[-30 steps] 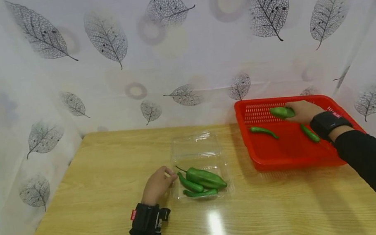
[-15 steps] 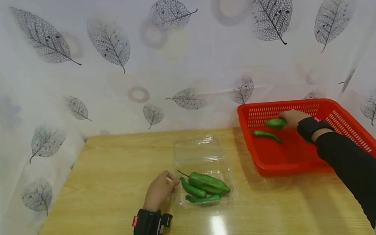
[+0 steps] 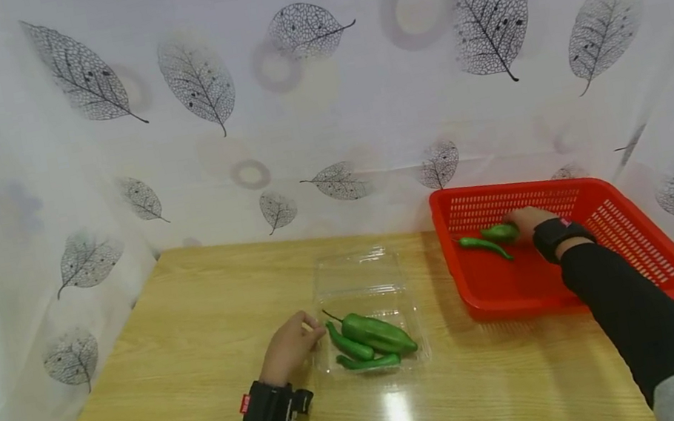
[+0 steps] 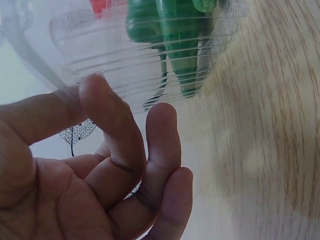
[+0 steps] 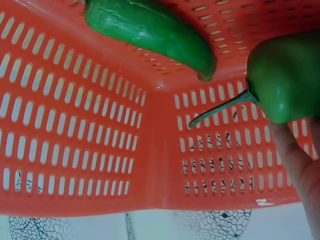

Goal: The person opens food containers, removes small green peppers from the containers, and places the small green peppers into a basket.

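Observation:
In the head view a clear plastic clamshell box [image 3: 402, 304] lies open on the table, its lid folded back. It holds a large green pepper [image 3: 379, 332] and two slim green chilies [image 3: 367, 361]. My left hand [image 3: 289, 347] pinches the box's left rim; the left wrist view shows thumb and index finger [image 4: 107, 107] at the ribbed plastic edge. Inside the red basket [image 3: 497, 310], my right hand [image 3: 527, 222] grips a thick green pepper [image 3: 500, 234], whose stem shows in the right wrist view. A curved green chili [image 3: 485, 247] lies beside it.
The basket has slotted walls and stands at the back right of the wooden table [image 3: 159, 392]. Behind and at both sides hangs a white leaf-printed sheet [image 3: 332, 106]. My right forearm [image 3: 641, 322] crosses the basket's front rim.
My right hand has moved left and lower inside the basket with the thick pepper, close to the curved chili. Another chili seen earlier is now out of sight. My left hand stays at the box.

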A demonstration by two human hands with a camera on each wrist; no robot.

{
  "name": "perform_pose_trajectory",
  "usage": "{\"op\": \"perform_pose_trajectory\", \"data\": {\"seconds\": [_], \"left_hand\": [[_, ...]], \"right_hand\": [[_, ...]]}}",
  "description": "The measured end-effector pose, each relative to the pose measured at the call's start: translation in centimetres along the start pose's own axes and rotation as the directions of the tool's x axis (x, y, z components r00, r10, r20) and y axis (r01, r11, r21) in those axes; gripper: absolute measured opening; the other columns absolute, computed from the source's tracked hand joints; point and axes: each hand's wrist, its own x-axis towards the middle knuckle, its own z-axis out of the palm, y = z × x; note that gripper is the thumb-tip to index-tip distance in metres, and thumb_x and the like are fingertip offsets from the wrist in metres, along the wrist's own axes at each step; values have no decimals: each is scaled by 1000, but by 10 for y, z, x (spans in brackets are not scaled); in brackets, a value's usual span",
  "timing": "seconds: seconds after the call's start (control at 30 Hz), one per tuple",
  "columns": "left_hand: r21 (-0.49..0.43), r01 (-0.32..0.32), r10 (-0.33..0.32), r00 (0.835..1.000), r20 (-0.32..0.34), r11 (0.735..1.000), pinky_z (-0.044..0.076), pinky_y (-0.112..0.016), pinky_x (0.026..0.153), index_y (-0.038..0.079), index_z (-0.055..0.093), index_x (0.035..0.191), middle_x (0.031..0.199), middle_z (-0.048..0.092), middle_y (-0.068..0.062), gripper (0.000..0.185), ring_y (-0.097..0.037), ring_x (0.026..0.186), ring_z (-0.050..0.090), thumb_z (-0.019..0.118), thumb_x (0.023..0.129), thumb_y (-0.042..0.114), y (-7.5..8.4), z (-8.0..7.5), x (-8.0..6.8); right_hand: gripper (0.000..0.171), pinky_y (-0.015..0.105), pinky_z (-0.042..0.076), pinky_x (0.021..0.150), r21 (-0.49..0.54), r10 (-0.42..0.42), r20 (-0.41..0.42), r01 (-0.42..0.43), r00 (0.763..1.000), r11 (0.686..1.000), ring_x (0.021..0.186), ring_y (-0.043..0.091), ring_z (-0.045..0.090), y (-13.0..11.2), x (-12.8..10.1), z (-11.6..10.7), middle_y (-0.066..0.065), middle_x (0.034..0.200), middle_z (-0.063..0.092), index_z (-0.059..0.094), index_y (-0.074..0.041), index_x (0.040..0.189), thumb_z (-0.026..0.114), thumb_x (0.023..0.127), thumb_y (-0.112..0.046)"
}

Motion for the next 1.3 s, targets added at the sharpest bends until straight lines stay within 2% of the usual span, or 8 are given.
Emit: {"op": "perform_pose_trajectory", "data": {"seconds": [0.23,0.5,0.73,1.0,1.3], "left_hand": [[10,-8,8,1000,-10,1000,33,-27,55,7,56,94,71,62,-4,15,-14,60,48,60,91,21,1,-2,-2],[11,-1,1,1000,-9,1000,33,-27,55,7,56,94,72,62,-4,15,-14,61,50,60,91,21,1,-3,0],[13,0,0,1000,-6,1000,33,-27,55,6,56,94,71,62,-5,15,-14,60,50,60,92,21,2,-3,0],[-4,4,-4,1000,-4,1000,32,-27,54,7,55,92,69,61,-4,14,-14,58,47,60,92,20,3,-1,0],[-1,3,-3,1000,1,1000,33,-27,54,7,55,92,71,61,-5,13,-14,60,50,60,91,19,2,0,1]], "right_hand": [[34,41,47,70,-16,-5,12,6,1000,1000,83,34,59,2,1,3,26,99,64,61,11,109,70,79,-2],[37,45,47,74,-5,3,10,-3,1000,1000,88,38,58,8,7,7,29,104,62,58,11,112,69,80,-4],[33,43,45,69,-6,1,2,-1,1000,1000,79,33,57,13,9,11,25,96,63,60,10,108,69,80,-5],[40,49,47,76,-36,10,6,-10,1000,999,88,40,59,15,7,12,28,100,62,56,11,113,70,79,-6],[39,47,47,72,-42,10,-5,-11,1000,999,84,38,60,19,7,15,25,95,63,57,10,111,72,79,-8]]}}
